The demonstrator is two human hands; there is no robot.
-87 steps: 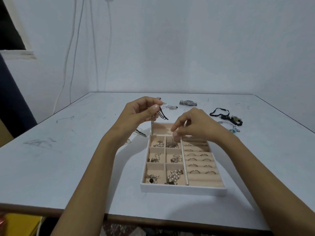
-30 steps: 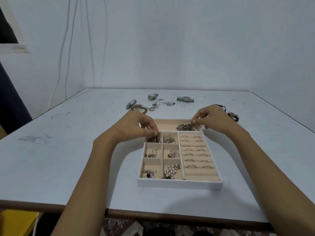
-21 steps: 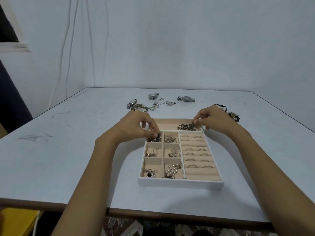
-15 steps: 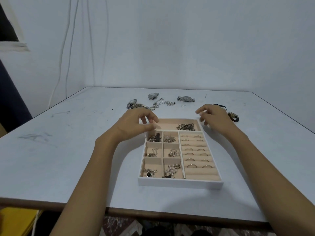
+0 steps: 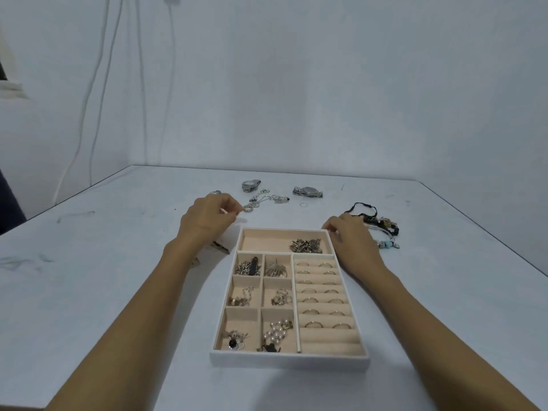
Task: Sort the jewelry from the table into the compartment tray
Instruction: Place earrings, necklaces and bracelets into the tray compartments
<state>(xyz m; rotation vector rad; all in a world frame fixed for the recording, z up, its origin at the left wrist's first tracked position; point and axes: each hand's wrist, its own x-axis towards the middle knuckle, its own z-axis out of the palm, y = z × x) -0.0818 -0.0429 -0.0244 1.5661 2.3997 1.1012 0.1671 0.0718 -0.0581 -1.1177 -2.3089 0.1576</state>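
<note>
The tray (image 5: pixel 289 361) sits on the tabletop (image 5: pixel 89 280), right in front of the person. It has many little boxes inside. The long box at the far end has a heap of chain (image 5: pixel 307 245) in its right half. The rows on the right side hold rings (image 5: pixel 315 292). The small boxes on the left hold bits of jewelry, and pearls (image 5: pixel 277 333) lie in a near one.

The left hand (image 5: pixel 207 219) is out past the far left corner of the tray. Its fingers are curled, and the tips are just beside a tangle of necklaces (image 5: pixel 267 199) on the tabletop. I cannot tell if it has got hold of anything. The right hand (image 5: pixel 351 240) is at the far right corner of the tray, with its fingers loosely bent and the tips by the rim. It holds nothing that I can see.

More jewelry lies on the tabletop beyond the tray: a left watch (image 5: pixel 250 185), a right watch (image 5: pixel 307 191), a small loose ring (image 5: pixel 303 204), and black bracelets (image 5: pixel 375 222) just behind the right hand. A clip (image 5: pixel 220 248) peeks out from under the left wrist.
</note>
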